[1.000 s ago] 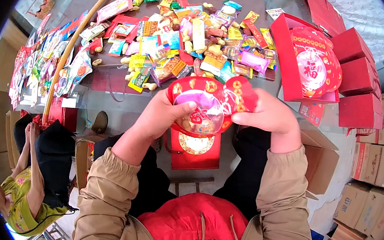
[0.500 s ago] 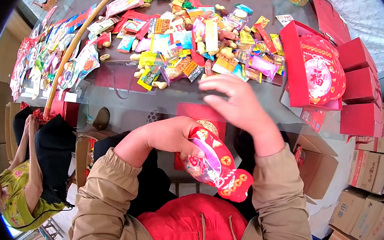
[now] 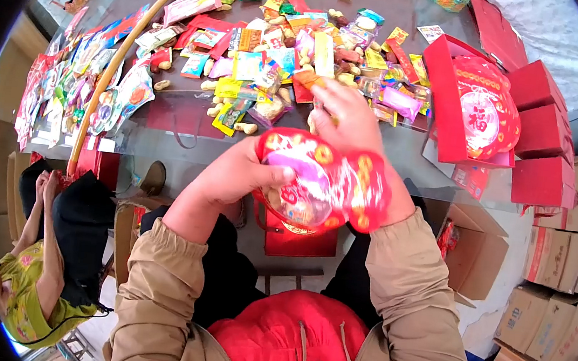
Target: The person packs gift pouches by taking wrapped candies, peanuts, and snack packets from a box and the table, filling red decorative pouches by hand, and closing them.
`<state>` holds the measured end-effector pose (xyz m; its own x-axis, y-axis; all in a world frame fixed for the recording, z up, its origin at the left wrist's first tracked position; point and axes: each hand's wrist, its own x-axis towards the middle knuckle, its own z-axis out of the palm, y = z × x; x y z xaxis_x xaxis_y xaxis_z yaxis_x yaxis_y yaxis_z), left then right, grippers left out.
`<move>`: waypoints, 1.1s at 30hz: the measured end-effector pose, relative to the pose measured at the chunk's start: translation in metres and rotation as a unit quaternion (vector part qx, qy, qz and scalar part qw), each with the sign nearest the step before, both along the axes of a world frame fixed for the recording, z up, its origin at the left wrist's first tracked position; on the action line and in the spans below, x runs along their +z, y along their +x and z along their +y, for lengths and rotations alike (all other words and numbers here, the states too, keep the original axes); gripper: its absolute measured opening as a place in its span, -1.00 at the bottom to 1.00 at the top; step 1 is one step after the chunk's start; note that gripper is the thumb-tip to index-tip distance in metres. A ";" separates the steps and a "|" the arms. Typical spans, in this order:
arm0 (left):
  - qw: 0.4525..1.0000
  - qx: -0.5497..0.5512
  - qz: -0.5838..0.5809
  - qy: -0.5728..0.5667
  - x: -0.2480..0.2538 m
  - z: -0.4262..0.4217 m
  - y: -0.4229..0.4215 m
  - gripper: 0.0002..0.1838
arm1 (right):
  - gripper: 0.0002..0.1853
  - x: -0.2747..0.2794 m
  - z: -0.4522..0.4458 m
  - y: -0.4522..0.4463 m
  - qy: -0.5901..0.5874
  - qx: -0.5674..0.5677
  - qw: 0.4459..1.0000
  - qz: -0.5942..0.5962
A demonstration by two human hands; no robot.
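My left hand (image 3: 233, 175) grips a red gift bag (image 3: 337, 178) by its side, thumb pressed on the front. The bag is gourd-shaped, with gold coin prints and a clear window showing purple and pale contents. Its narrow end lies across my right wrist. My right hand (image 3: 349, 116) reaches past the bag to the near side of a heap of wrapped sweets and peanuts (image 3: 251, 67). Its fingertips close on an orange-brown wrapped snack (image 3: 307, 79); the palm side is partly hidden.
A red box (image 3: 442, 126) holding more red bags stands right of the heap, beside several red boxes (image 3: 542, 180). A wooden stick (image 3: 114, 63) crosses the packets at left. A red carton (image 3: 300, 241) sits below my hands. Another person's hands (image 3: 48, 183) are at far left.
My left hand has raised and turned the red bag, swinging its narrow end up and to the right. My right hand has moved slightly and its fingers have closed at the heap.
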<state>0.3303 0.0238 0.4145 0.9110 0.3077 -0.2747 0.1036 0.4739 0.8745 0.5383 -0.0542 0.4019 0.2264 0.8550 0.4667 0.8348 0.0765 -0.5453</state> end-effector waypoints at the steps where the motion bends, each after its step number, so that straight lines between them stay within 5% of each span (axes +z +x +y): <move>1: 0.997 0.069 -0.010 -0.017 0.011 -0.006 0.005 -0.61 | -0.61 0.001 -0.004 0.004 0.020 -0.020 0.993 0.117; 5: 0.993 0.091 0.003 -0.074 -0.003 0.007 -0.003 -0.66 | -0.76 0.031 -0.021 0.026 0.080 -0.110 0.873 0.468; 7: 0.989 0.120 -0.004 -0.083 -0.006 0.007 0.000 -0.69 | -0.80 0.032 -0.027 0.036 0.175 -0.111 0.851 0.483; 12: 0.981 0.158 -0.032 -0.106 -0.002 0.006 0.010 -0.56 | -0.75 0.047 -0.043 0.033 0.169 -0.097 0.885 0.422; 23: 0.982 0.174 -0.013 -0.070 -0.007 0.005 0.015 -0.61 | -0.77 0.051 -0.059 0.039 -0.109 0.027 0.926 0.360; 30: 0.976 0.211 0.020 -0.042 0.004 -0.005 0.025 -0.69 | -0.78 0.043 -0.056 0.040 -0.153 0.071 0.912 0.373; 33: 0.991 0.118 0.049 -0.040 -0.007 0.009 0.011 -0.59 | -0.78 0.053 -0.050 0.027 -0.140 0.101 0.891 0.420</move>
<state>0.3414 0.0323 0.4078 0.7837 0.4827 -0.3910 0.0650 0.5622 0.8245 0.5649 -0.1041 0.4545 0.2231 0.9742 -0.0334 0.1080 -0.0588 -0.9924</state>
